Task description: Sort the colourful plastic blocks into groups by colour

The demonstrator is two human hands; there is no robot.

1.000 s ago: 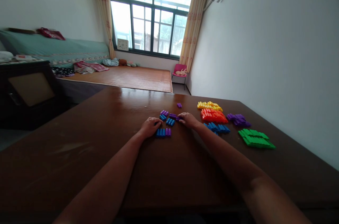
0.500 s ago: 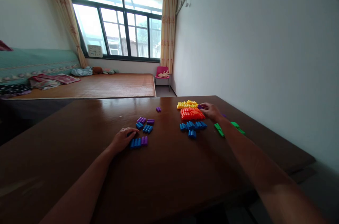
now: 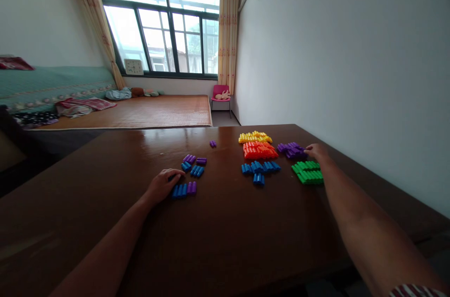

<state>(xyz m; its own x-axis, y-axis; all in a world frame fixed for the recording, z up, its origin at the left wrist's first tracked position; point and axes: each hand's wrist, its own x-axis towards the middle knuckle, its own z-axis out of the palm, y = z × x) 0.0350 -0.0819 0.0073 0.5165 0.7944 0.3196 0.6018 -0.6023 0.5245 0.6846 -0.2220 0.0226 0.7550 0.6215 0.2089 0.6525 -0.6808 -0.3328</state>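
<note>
My left hand rests on the tabletop at the left, fingers loosely bent and thumb apart, with nothing visible in it. Just beside it lies a row of blue and purple ribbed plastic blocks. Beyond its fingertips are a few more blue blocks and purple blocks. Over at the right, my right hand is pinched on a purple block at the right end of a purple pile; its fingers partly cover that block. A green pile lies in front of this hand, partly behind my forearm.
Yellow blocks, orange-red blocks and blue blocks form groups right of centre on the dark brown table. One small purple block lies apart, farther back. A white wall borders the right side; a bed stands behind.
My right hand has moved right, from beside the yellow and orange-red blocks to the right end of the purple pile, uncovering purple and green blocks. My left hand stays put. The view shifted slightly.
</note>
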